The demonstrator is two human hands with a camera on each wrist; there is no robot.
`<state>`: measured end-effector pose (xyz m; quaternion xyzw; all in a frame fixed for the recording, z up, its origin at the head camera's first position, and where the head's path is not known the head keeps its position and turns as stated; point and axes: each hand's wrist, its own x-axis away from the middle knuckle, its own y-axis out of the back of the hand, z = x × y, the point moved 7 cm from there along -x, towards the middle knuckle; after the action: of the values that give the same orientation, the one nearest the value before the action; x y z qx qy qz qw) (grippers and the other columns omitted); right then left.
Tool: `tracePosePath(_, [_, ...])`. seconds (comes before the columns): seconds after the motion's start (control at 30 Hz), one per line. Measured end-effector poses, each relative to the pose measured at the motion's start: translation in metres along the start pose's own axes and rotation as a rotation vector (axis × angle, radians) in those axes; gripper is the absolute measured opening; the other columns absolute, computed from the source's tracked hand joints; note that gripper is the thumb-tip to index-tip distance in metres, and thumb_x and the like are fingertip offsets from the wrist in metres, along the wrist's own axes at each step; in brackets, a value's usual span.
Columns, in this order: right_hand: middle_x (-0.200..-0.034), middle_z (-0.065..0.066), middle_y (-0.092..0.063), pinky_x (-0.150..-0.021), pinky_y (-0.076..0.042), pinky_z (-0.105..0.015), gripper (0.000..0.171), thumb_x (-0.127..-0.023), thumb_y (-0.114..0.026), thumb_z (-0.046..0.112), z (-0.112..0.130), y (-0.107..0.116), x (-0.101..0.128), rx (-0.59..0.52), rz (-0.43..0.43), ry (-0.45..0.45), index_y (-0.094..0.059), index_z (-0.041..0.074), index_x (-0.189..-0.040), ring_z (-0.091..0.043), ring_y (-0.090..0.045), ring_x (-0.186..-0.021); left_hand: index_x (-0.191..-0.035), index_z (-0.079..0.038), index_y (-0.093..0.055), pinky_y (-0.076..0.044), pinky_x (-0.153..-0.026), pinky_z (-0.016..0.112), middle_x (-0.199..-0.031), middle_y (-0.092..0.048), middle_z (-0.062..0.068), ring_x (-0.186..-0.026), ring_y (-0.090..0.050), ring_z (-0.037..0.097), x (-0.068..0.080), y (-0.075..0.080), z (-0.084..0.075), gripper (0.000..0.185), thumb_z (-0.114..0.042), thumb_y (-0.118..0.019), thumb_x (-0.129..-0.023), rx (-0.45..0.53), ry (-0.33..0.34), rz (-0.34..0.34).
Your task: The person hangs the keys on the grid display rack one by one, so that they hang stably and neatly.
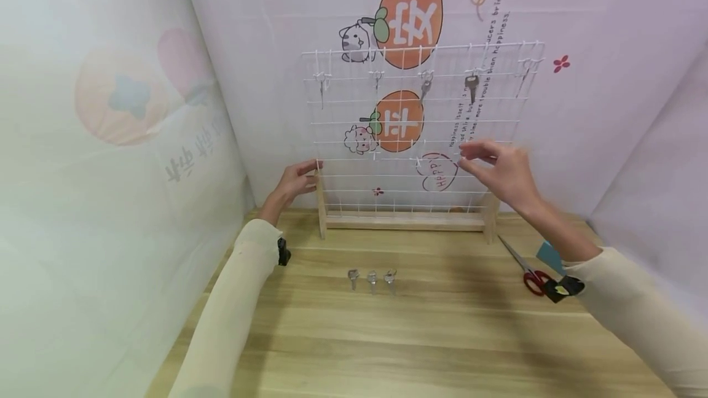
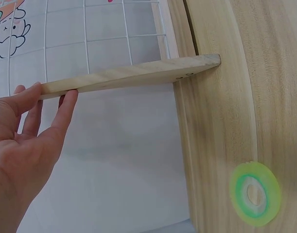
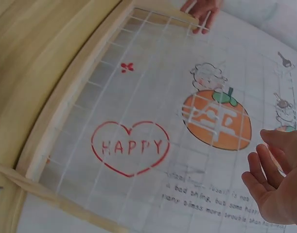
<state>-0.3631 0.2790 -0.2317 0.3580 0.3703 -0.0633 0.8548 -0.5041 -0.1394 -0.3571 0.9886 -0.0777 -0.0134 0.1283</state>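
Left hand (image 1: 293, 182) steadies rack (image 1: 420, 140) post, fingers straight. Right hand (image 1: 500, 172) open at grid, holding nothing. Approx 5 keys hung up top; 3 keys (image 1: 372, 279) left on tabletop (image 1: 420, 336).

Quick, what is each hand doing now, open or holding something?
Left hand: open, straight fingers touch the rack post.
Right hand: open, holds nothing, in front of the grid.
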Motion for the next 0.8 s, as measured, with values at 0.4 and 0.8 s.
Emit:
tracePosePath(0.4, [-0.104,-0.017,-0.077,-0.094,-0.059,-0.048,0.023,-0.091,-0.080,0.003,-0.001,-0.065,0.025,-0.063,0.127,0.024,-0.075,-0.001,-0.113,-0.033,-0.075,-0.097,-0.154,-0.013,-0.053,-0.051,-0.110,0.045,-0.163,-0.043,0.007,-0.145,-0.047,0.029,0.000,-0.001,-0.001,0.051,0.001,-0.056,-0.105,0.001,-0.012,0.002])
tracePosePath(0.8, [-0.108,-0.015,-0.077,-0.095,-0.061,-0.046,0.024,-0.090,-0.081,0.005,0.003,-0.132,0.048,-0.159,0.228,0.007,-0.075,0.002,-0.113,-0.030,-0.075,-0.099,-0.154,-0.013,-0.052,-0.052,-0.110,0.044,-0.163,-0.043,0.006,-0.144,-0.048,0.028,-0.003,0.000,0.001,0.051,0.001,-0.055,-0.105,0.013,-0.021,0.014])
